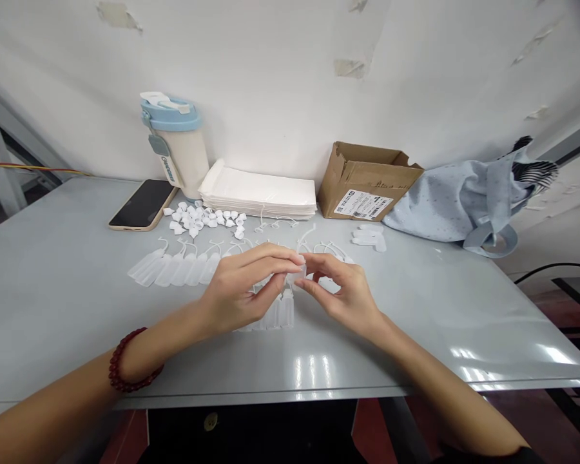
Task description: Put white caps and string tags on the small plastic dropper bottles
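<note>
Over the middle of the table, the fingertips of my left hand and my right hand meet around a small translucent plastic tube. Both hands are closed on it, and my fingers cover much of it. A thin white strand sticks up just behind the fingertips. To the left lies a row of similar translucent tubes with thin white loops at their far ends. More tubes without visible loops lie below my hands, partly hidden by my left hand. Small white caps are heaped farther back.
Along the wall stand a phone, a cream tumbler with a blue lid, a stack of white paper sleeves, an open cardboard box and a light blue cloth bag. Several loose translucent pieces lie before the box.
</note>
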A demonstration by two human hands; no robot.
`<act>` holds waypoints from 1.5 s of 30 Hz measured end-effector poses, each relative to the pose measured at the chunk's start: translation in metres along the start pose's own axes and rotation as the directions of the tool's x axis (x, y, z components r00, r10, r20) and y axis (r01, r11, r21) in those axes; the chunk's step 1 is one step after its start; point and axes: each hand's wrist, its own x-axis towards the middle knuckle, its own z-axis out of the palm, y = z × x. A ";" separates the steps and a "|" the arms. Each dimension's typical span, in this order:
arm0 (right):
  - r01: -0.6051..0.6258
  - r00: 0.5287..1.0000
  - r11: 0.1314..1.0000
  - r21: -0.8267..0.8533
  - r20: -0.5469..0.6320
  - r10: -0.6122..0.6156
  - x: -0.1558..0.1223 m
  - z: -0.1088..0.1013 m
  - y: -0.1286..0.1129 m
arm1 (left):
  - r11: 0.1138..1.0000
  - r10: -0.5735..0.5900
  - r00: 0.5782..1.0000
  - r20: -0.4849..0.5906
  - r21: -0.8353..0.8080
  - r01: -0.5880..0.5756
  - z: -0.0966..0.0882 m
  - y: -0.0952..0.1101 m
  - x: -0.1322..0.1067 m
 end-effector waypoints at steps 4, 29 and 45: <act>-0.136 0.991 0.976 0.171 0.017 0.135 0.001 -0.001 -0.003 | 0.998 -0.051 0.998 -0.039 0.031 0.052 0.000 0.001 0.000; -0.390 0.919 0.647 0.656 0.320 0.229 0.005 -0.010 -0.004 | 0.987 -0.159 0.981 0.115 0.024 0.158 -0.001 -0.003 -0.001; -0.400 0.914 0.738 0.543 0.178 0.365 0.007 -0.013 -0.013 | 0.937 0.078 0.981 0.177 0.324 -0.132 0.003 -0.004 0.000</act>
